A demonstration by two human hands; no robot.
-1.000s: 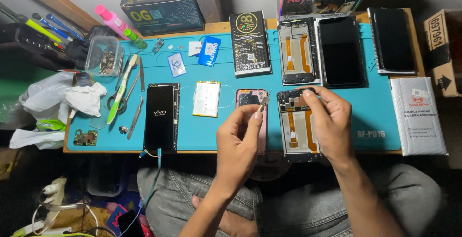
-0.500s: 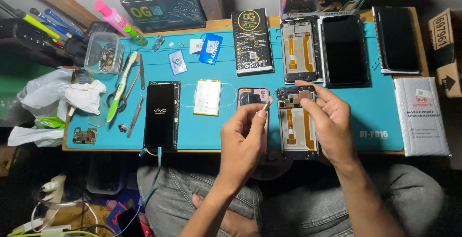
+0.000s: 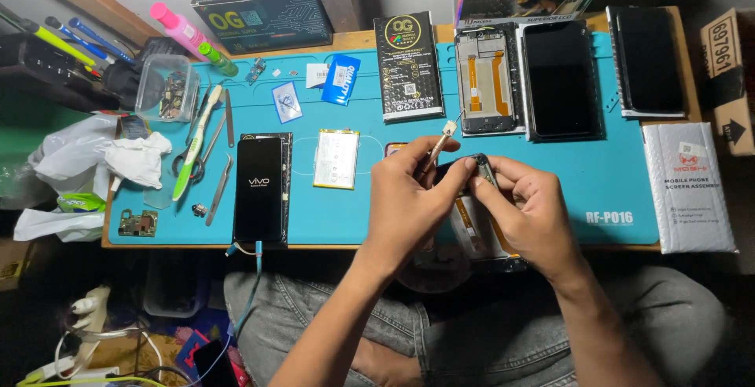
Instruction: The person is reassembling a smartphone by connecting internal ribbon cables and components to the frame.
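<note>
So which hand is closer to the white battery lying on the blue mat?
Left. The left hand is just right of the battery, with a small gap. The right hand is farther right, beyond the left hand.

Left hand [image 3: 405,198] holds thin tool [image 3: 440,141] against opened phone [image 3: 476,214] gripped by right hand [image 3: 531,210].

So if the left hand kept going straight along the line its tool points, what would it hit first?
The left hand holds a thin tool aimed up and to the right. Carried on, it would probably first meet the opened phone frame with orange flex cables lying on the blue mat. Depth is unclear; the tool may pass above it.
</note>
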